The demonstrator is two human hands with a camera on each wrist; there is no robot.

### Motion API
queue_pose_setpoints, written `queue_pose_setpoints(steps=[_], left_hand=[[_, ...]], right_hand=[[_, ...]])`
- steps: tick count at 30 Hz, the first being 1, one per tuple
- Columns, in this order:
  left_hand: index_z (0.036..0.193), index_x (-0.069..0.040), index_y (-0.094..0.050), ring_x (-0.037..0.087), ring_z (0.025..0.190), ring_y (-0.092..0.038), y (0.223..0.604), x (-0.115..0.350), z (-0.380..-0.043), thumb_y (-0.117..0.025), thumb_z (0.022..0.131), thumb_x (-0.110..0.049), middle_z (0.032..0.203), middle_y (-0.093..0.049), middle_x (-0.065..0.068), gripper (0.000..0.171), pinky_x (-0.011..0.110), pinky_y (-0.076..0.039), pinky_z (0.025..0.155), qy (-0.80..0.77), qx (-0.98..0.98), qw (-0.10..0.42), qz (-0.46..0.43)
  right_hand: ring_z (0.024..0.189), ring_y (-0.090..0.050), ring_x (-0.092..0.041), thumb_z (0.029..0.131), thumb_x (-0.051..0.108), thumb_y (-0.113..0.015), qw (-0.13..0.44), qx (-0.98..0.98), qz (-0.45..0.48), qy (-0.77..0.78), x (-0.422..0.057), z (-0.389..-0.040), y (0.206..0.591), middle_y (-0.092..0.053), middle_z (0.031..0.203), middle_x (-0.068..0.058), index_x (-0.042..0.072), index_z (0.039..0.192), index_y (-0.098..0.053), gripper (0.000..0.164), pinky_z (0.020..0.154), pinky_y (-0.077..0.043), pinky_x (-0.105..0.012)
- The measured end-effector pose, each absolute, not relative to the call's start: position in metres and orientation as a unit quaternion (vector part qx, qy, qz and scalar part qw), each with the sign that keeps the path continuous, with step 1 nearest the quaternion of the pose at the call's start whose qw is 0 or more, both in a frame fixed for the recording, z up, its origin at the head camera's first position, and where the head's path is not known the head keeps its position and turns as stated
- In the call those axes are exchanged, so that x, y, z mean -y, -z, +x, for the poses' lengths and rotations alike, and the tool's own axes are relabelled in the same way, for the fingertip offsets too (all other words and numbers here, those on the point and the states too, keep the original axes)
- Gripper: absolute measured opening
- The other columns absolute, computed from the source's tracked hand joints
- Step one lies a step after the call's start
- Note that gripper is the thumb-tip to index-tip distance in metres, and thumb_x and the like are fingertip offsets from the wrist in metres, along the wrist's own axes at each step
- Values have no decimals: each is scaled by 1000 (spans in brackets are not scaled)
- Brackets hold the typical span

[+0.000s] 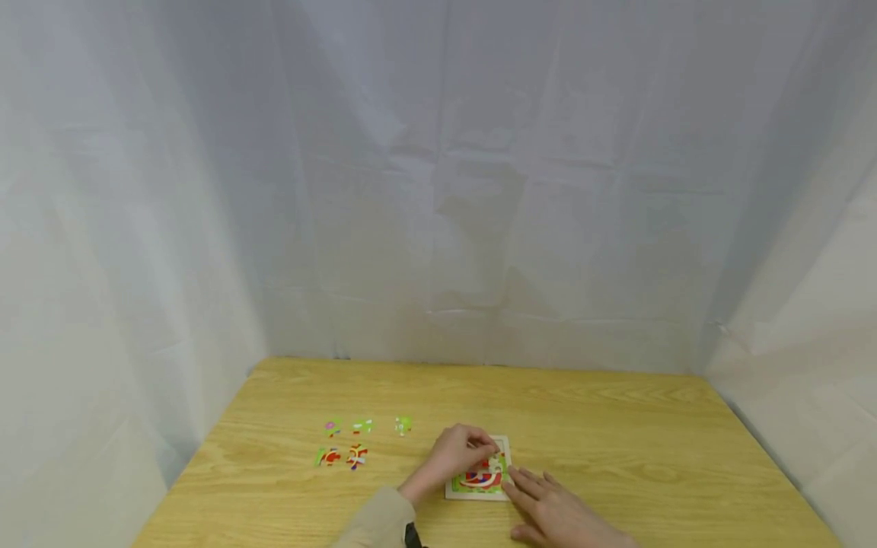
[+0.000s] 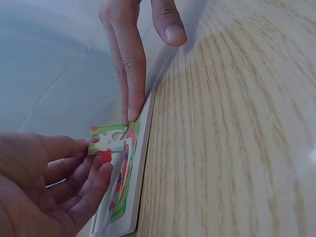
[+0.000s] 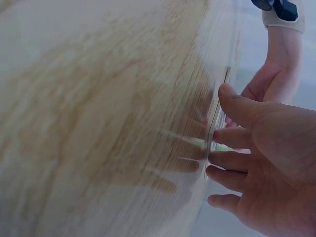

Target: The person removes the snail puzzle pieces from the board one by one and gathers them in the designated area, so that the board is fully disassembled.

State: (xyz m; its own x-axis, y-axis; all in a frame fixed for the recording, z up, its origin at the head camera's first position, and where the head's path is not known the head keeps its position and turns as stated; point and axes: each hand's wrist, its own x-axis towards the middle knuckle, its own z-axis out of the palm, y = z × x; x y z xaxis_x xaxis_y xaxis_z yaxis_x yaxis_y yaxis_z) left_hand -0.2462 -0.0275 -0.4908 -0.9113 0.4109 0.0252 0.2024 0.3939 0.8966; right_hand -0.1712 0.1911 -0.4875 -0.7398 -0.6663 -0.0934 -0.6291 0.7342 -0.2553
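Observation:
A puzzle piece (image 2: 106, 140) with green, white and red print is pinched between the thumb and fingers of my left hand (image 1: 454, 454). It is held tilted over the square puzzle tray (image 1: 478, 497), which has a pale rim. Inside the tray, red, green and white printed pieces (image 1: 481, 480) lie fitted together in the near part. My right hand (image 1: 563, 508) has its fingers stretched out, fingertips at the tray's right rim. In the left wrist view, two of those fingers (image 2: 132, 84) reach down to the tray beside the held piece.
Several loose puzzle pieces lie to the left on the wooden table (image 1: 630, 426), among them a red and white one (image 1: 357, 455) and a green one (image 1: 403, 425). Pale hanging sheets (image 1: 479, 190) enclose the table's back and sides.

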Motion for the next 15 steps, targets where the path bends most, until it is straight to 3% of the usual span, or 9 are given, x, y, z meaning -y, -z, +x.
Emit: queue_pose_setpoints(steps=[10,15], left_hand=[[95,-6,-78,16,68,-67,492,29,-247,-72,95,-18,82,-74,3,13,21,-52,57,-511,-830,115,194],[95,-6,-79,10,69,-65,496,30,-249,-75,92,-12,81,-74,1,8,21,-52,61,-508,-831,112,199]], right_hand=[[140,-45,-37,102,52,-52,96,-928,-343,104,-190,-172,487,-45,155,-18,4,150,-48,67,107,-41,-62],[140,-45,-37,102,52,-52,95,-927,-347,103,-190,-172,488,-45,154,-18,5,150,-48,67,107,-42,-62]])
